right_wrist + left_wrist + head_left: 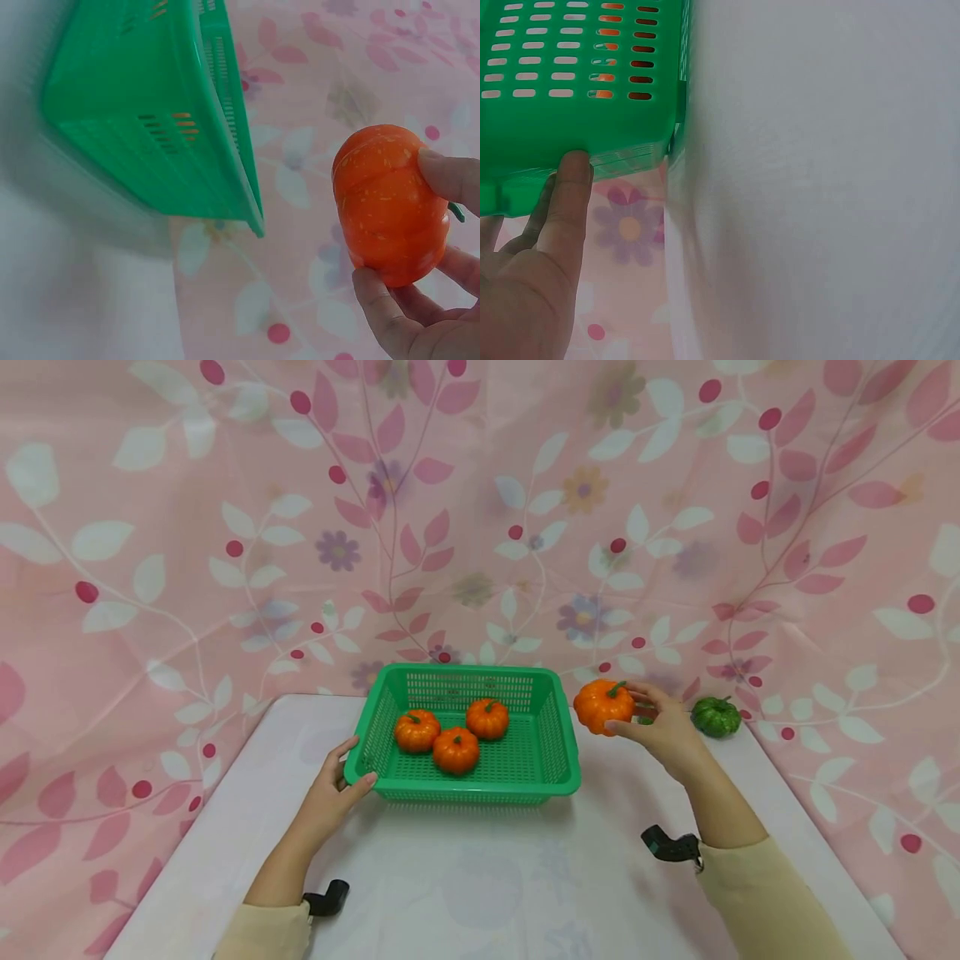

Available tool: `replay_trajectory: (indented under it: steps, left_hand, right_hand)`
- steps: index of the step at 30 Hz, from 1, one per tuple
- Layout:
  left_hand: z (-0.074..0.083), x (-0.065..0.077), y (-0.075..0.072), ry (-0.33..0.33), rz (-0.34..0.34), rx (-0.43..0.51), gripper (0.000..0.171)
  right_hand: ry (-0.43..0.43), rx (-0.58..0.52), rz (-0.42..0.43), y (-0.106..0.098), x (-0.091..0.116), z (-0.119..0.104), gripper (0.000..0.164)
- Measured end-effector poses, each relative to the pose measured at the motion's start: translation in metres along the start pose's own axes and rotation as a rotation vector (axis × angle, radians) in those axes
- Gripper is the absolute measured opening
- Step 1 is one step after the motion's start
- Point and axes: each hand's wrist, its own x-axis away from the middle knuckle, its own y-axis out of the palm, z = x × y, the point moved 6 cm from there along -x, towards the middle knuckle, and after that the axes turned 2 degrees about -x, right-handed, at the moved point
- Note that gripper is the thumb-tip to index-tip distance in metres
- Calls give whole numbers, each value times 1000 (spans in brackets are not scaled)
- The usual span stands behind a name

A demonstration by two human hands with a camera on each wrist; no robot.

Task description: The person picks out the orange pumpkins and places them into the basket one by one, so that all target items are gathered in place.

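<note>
My right hand [663, 727] holds an orange toy pumpkin [602, 707] with a green stem, raised just right of the green plastic basket [480, 788]. In the right wrist view, thumb and fingers grip that pumpkin [390, 206] on opposite sides, apart from the basket wall [112, 142]. My left hand [330, 789] holds the basket at its near left corner, thumb and fingers spread around the rim. Inside the basket sit three orange pumpkins: one at left [417, 732], one in front [456, 751] and one at right [487, 719].
A dark green pumpkin [716, 717] stands on the white table [465, 877] near its far right corner. Another bit of green [645, 720] shows between the right hand's fingers, mostly hidden. A pink floral curtain [480, 527] hangs behind the table.
</note>
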Motion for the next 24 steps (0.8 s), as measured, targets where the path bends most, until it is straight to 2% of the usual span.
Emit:
replay_trajectory:
  steps: [24]
  left_hand:
    - [2, 1, 0, -7, 5, -4, 80]
  right_hand:
    - [-46, -20, -125, 67, -24, -13, 77]
